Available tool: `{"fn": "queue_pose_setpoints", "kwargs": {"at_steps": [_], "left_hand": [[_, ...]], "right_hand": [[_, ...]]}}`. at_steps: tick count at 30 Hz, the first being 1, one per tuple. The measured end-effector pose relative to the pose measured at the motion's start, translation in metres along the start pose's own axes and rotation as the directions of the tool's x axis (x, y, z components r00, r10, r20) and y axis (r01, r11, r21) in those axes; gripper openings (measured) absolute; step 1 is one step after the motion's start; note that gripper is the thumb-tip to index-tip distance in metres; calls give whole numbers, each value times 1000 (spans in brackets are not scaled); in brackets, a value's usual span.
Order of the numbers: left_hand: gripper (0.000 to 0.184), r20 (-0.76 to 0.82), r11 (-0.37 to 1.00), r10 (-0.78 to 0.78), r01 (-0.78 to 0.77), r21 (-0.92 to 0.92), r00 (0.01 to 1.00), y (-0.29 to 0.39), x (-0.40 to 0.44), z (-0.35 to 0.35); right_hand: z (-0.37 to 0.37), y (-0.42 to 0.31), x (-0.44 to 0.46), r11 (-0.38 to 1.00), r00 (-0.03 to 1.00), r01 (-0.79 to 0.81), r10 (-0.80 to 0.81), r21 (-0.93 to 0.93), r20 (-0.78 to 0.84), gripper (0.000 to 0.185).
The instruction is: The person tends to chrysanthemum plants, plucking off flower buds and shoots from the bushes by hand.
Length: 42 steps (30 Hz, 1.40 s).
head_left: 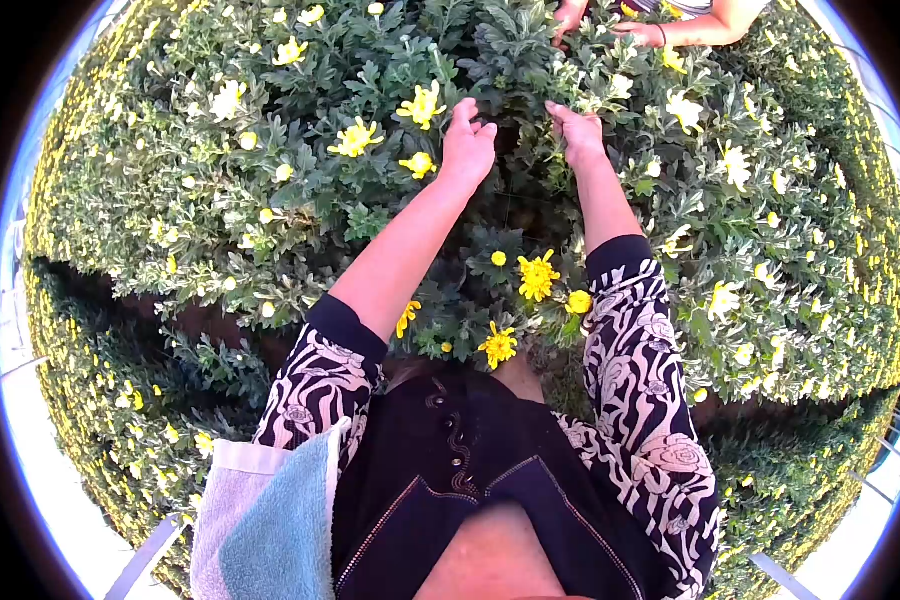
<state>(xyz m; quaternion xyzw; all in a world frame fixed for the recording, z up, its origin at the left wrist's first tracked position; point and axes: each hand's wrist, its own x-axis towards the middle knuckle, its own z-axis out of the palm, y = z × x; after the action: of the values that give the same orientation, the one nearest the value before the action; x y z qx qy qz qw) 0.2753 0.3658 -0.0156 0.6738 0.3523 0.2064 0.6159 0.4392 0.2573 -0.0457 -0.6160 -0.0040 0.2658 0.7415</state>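
My left hand [468,147] reaches into the chrysanthemum plants, beside a yellow flower [422,105]; its fingers are raised and apart, with nothing visible between them. Across a dark gap in the leaves [510,150], my right hand [578,130] is at the foliage, thumb and forefinger close together. Whatever those fingers may hold is too small to make out. Another yellow flower [355,138] stands left of my left hand. Below, between my forearms, are more yellow blooms [537,276] and green leaves.
At the top right, another person's hand and forearm [705,32] reach into the plants near my right hand. Dense flowering rows [770,220] spread on both sides, with dark furrows [200,325] between them. A blue and lilac towel [280,520] hangs at my left.
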Motion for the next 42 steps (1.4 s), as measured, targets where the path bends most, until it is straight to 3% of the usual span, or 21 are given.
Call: {"fn": "queue_pose_setpoints", "kwargs": {"at_steps": [3, 5, 7, 9, 10, 11, 12, 15, 16, 17, 19, 21, 23, 25, 28, 30, 33, 35, 37, 39, 42], "left_hand": [[53, 40, 997, 60, -62, 47, 997, -10, 10, 1], [55, 87, 992, 96, -103, 75, 992, -6, 9, 4], [54, 123, 985, 148, -157, 71, 981, -13, 13, 10], [40, 161, 981, 146, -122, -149, 976, -16, 16, 17], [40, 174, 981, 146, -120, -152, 974, -8, 13, 15], [35, 192, 992, 128, -122, -39, 973, -1, 9, 12], [29, 206, 989, 110, -128, 75, 972, 3, 5, 9], [25, 202, 977, 207, -213, 8, 957, -7, -3, 7], [24, 181, 951, 307, -307, -27, 934, -16, 0, 8], [24, 190, 953, 302, -303, -24, 934, -25, -1, 7], [28, 160, 976, 209, -197, -88, 965, -26, -4, 3], [27, 165, 979, 203, -195, -61, 965, -29, -4, 0], [24, 190, 977, 136, -101, -187, 972, -25, -7, -4], [21, 199, 976, 123, -83, -199, 972, -25, -7, -6], [15, 199, 978, 173, -145, -151, 964, -15, -11, -7], [10, 240, 962, 74, -5, -274, 968, -7, -20, -8], [16, 276, 985, -4, 51, -163, 961, -12, -26, -11], [16, 251, 983, -22, 67, -169, 968, -12, -30, -14], [17, 255, 971, -20, 80, -225, 967, -13, -28, -19], [18, 250, 968, -41, 100, -229, 967, -17, -26, -21], [20, 289, 966, 85, -8, -258, 954, -19, -22, -21]], "right_hand": [[4, 2, -19, 941, 999, -15, 1, -337, -42, 17], [14, 0, -51, 988, 992, 85, -72, -131, 105, 15], [11, 12, -60, 985, 994, 57, -41, -162, 102, 15], [8, 20, -67, 980, 985, 11, 23, -198, 170, 13], [11, 17, -75, 980, 972, 30, 17, -199, 233, 13], [16, 15, -85, 996, 983, 30, -14, -85, 182, 11], [12, 20, -84, 995, 986, 1, 16, -98, 169, 15], [2, 36, -80, 986, 991, -66, 83, -154, 101, 24], [1, 41, -78, 975, 991, -108, 121, -195, 58, 29], [-3, 45, -77, 975, 991, -114, 126, -189, 50, 29], [-4, 33, -81, 995, 954, -77, 92, -65, 284, 31], [1, 26, -85, 997, 960, -31, 48, -66, 275, 31], [0, 24, -82, 987, 943, -146, 160, -71, 293, 28], [2, 25, -81, 978, 929, -195, 207, -68, 308, 27], [10, 30, -84, 987, 972, -146, 155, -64, 178, 19], [10, 30, -82, 983, 977, -182, 182, -8, 109, 16], [0, 37, -76, 961, 960, -271, 275, 61, -59, 14], [-14, 47, -66, 957, 924, -291, 286, 18, -255, 13], [-22, 48, -68, 962, 932, -271, 265, 9, -247, 11], [-26, 45, -76, 990, 991, -135, 135, -34, 6, 14], [-18, 33, -80, 991, 995, -104, 103, -81, -17, 17]]}}
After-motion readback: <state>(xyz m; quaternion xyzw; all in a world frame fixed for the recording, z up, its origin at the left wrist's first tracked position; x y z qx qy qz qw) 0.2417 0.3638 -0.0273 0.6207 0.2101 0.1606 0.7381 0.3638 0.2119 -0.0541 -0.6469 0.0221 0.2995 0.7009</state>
